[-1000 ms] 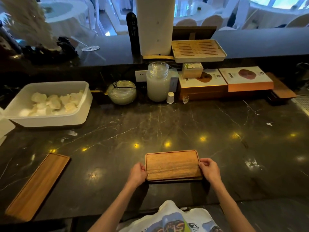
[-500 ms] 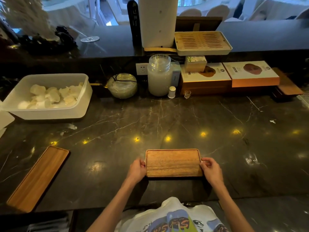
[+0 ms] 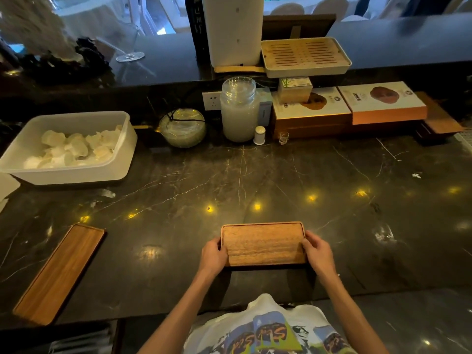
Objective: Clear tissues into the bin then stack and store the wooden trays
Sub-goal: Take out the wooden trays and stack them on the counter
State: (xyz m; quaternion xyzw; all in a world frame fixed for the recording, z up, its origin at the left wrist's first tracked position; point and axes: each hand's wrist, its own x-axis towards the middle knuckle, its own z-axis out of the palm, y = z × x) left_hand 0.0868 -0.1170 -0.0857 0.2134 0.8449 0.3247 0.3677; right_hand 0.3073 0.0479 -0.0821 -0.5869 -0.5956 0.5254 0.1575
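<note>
Little had shifted since the earlier frame: both hands stayed on the wooden tray (image 3: 263, 243) near the worktop's (image 3: 357, 226) front edge, left hand (image 3: 213, 255) and right hand (image 3: 318, 252) gripping its short ends. Another wooden tray (image 3: 60, 273) lay at the front left corner; tissues (image 3: 74, 149) filled the white bin (image 3: 76, 172).

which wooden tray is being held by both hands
The short tray at the near middle: the left hand and right hand grip its ends. The long tray lies untouched at far left.
</note>
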